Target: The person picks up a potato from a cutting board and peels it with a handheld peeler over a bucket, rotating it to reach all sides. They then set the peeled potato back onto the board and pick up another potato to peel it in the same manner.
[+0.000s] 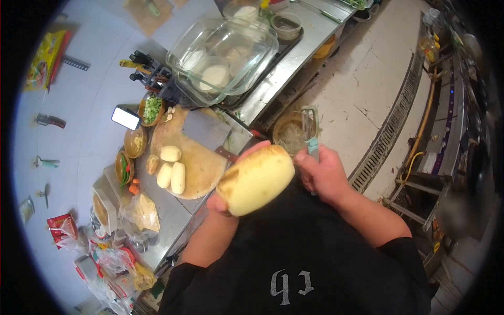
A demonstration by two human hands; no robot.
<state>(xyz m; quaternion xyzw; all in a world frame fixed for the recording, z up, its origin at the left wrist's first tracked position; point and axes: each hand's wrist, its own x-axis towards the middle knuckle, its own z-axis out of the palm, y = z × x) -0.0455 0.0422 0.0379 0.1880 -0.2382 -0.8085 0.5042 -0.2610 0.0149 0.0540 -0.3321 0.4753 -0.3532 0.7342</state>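
Note:
A large potato [260, 178], mostly peeled with brown skin left along its upper left side, lies in my left hand [219, 203]. The fingers wrap round its far side and are partly hidden by it. My right hand [326, 172] grips the light blue handle of a peeler [311, 126], its metal head pointing up and away, just right of the potato and apart from it. Beyond the two hands, a bin [290, 131] holding peelings stands near the floor.
Several peeled potatoes [178, 177] rest on a wooden cutting board [202, 157], with a knife [227, 154] at its edge. Bowls of chopped vegetables [152, 109], a phone [126, 118], a knife rack [153, 76] and a large glass dish [223, 60] stand around it.

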